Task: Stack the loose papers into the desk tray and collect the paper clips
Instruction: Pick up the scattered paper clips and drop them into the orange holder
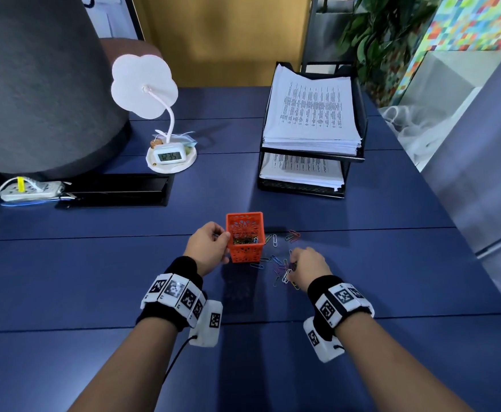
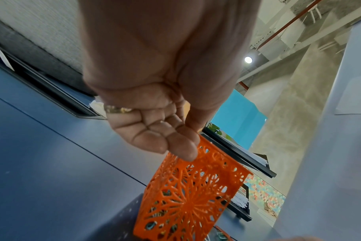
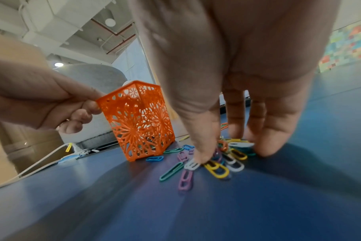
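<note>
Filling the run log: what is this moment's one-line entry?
papers: stacked in desk tray | left hand: pinches orange basket rim | right hand: fingertips on loose paper clips | clips: partly collected

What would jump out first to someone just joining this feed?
The bright orange basket at mid-desk, pinched at its rim by the left hand and already holding some clips. Just right of it, coloured paper clips lie scattered on the blue desk under the fingertips of the right hand. Behind, the black desk tray holds stacked printed papers on both tiers.
</note>
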A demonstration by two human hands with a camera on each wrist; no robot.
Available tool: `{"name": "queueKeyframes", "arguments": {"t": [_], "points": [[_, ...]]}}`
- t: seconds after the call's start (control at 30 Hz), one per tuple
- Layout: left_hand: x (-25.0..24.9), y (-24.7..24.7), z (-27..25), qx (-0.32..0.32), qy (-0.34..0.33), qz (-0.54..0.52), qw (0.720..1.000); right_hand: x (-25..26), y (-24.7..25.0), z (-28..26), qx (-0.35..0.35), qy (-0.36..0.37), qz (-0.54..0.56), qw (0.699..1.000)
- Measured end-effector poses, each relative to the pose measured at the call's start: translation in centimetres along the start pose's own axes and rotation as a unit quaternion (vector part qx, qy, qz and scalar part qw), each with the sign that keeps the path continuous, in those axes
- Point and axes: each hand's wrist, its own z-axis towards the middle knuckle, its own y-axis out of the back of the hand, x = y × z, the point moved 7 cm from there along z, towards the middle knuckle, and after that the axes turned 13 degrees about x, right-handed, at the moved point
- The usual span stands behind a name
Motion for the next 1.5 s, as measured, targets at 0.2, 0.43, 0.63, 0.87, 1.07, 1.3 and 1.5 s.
{"name": "queueKeyframes", "arguments": {"t": [0.2, 0.43, 0.63, 0.87, 1.07, 1.3, 1.5], "points": [[-0.1, -0.1, -0.1, 0.001, 0.000, 0.002, 1.000, -0.5, -0.1, 0.1, -0.001, -0.015, 0.065, 0.998], [-0.1, -0.1, -0.1, 0.006, 0.004, 0.007, 1.000, -2.1, 0.7, 0.1, -0.034, -0.038, 0.187, 0.981], [-0.1, 0.0, -0.1, 0.003, 0.003, 0.016, 1.000, -2.3, 3.3, -0.6, -0.073, -0.021, 0.240, 0.968], [-0.2, -0.2, -0.1, -0.008, 0.003, 0.030, 1.000, 2.7, 7.3, -1.3, -0.114, 0.127, 0.373, 0.912], [-0.2, -0.1, -0.2, -0.006, 0.006, 0.032, 0.999, 3.8, 7.6, -0.6, -0.109, 0.142, 0.412, 0.893], [-0.1, -0.2, -0.2, -0.002, 0.004, 0.014, 1.000, -1.2, 2.8, -0.1, -0.019, -0.023, 0.113, 0.993], [-0.2, -0.2, -0.2, -0.007, 0.000, 0.014, 1.000, -2.4, -0.3, -0.1, 0.026, -0.048, 0.049, 0.997]]}}
